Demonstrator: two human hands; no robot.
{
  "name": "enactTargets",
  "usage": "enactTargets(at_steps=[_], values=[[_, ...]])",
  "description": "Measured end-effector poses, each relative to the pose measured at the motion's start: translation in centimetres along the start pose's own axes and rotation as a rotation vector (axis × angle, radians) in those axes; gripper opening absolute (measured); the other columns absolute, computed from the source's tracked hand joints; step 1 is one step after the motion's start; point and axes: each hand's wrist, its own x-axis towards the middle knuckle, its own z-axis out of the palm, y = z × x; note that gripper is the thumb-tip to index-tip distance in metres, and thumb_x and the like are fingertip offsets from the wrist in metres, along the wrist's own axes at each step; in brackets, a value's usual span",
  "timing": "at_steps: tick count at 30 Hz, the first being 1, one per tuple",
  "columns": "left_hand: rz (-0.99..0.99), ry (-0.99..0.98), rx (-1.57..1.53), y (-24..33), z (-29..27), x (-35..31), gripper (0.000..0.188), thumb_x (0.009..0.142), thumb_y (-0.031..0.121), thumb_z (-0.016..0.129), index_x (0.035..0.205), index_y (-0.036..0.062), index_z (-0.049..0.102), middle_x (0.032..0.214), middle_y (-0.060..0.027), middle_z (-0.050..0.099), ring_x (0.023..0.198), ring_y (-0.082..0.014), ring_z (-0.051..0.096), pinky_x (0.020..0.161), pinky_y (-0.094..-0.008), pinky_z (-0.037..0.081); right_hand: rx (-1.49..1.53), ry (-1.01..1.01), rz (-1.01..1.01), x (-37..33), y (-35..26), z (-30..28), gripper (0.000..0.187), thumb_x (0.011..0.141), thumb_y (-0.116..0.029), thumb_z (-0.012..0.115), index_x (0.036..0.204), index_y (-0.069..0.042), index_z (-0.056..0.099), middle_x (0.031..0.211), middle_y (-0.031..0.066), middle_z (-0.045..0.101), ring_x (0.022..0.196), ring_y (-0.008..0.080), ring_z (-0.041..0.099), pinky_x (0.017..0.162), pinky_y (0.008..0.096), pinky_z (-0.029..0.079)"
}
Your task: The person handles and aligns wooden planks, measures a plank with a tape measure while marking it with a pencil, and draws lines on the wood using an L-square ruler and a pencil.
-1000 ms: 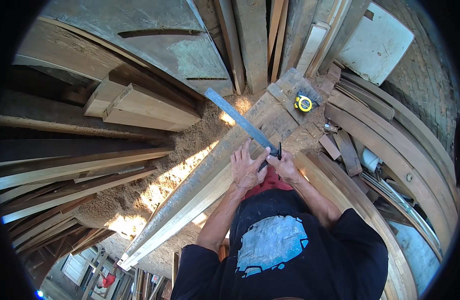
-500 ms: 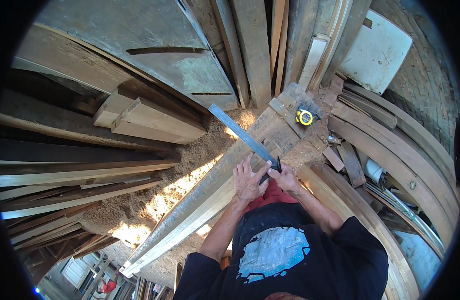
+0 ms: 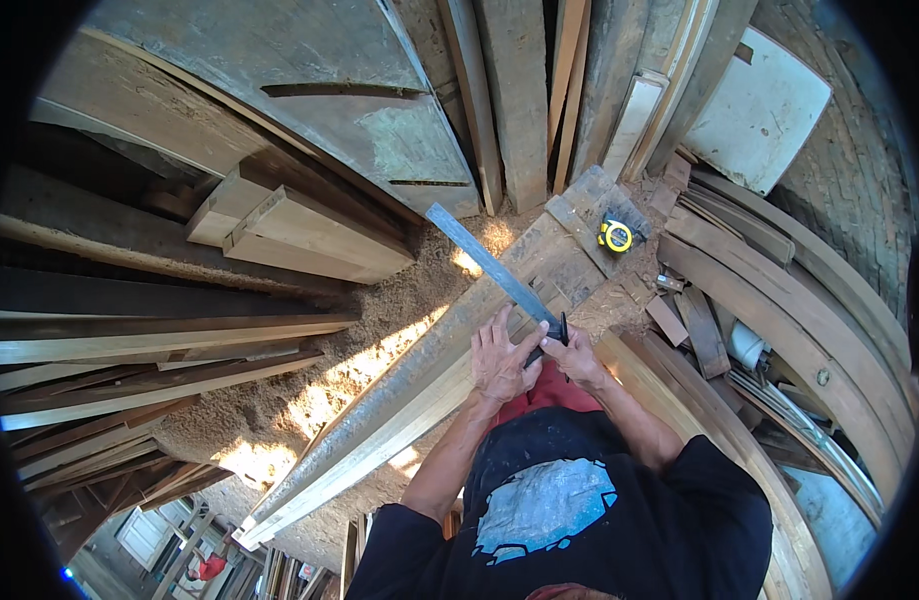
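Observation:
A try square with a long grey metal blade [image 3: 487, 262] lies slanting across a wooden board [image 3: 439, 345], its dark stock partly hidden under my fingers. My left hand [image 3: 501, 362] presses down on the board and the stock, fingers stretched and a little apart, thumb side holding the square. Close beside it, my right hand [image 3: 576, 360] is closed around a slim black pen-like marking tool [image 3: 563, 326], upright near the blade's lower end. Its tip is too small to make out. Both hands nearly touch just in front of my body.
A yellow and black tape measure [image 3: 614, 236] rests on the far end of the wooden work surface [image 3: 576, 268]. Planks [image 3: 169, 335] crowd the left, and curved boards [image 3: 779, 300] the right. Sawdust [image 3: 364, 350] covers the ground. A distant person in red [image 3: 211, 567] shows lower left.
The view has shifted slightly, so the scene sits a little differently. The square and both hands keep nearly the same places; the black marking tool stands a bit more upright in my right hand.

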Motion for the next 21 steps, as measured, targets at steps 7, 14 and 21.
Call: enactTargets(at_steps=[7, 14, 21], values=[[0.015, 0.021, -0.008, 0.0, 0.0, 0.0, 0.071, 0.068, 0.032, 0.078, 0.136, 0.0395, 0.059, 0.147, -0.0234, 0.038, 0.125, -0.0435, 0.043, 0.100, -0.0548, 0.037, -0.128, 0.048, -0.079, 0.5, 0.4, -0.7, 0.015, 0.093, -0.008, 0.069, 0.107, -0.001, 0.065, 0.092, -0.0030, 0.063, 0.084, 0.0055, 0.056, 0.076, 0.0235, 0.047], [0.027, 0.000, 0.008, -0.1, -0.1, 0.0, 0.073, 0.068, 0.031, 0.078, 0.138, 0.0386, 0.057, 0.148, -0.0242, 0.038, 0.127, -0.0440, 0.043, 0.102, -0.0547, 0.037, -0.239, 0.096, -0.114, 0.5, 0.9, -3.3, 0.015, 0.090, -0.015, 0.074, 0.098, -0.004, 0.066, 0.076, -0.0078, 0.048, 0.067, 0.0043, 0.041, 0.060, 0.0238, 0.035], [0.028, 0.007, -0.005, -0.1, 0.1, -0.1, 0.069, 0.068, 0.033, 0.076, 0.135, 0.0382, 0.061, 0.148, -0.0238, 0.037, 0.123, -0.0433, 0.043, 0.100, -0.0556, 0.036, -0.376, 0.087, -0.153, 1.2, 1.0, -2.2, 0.011, 0.091, -0.014, 0.072, 0.093, -0.006, 0.065, 0.077, -0.0066, 0.053, 0.068, 0.0047, 0.045, 0.060, 0.0238, 0.036]])
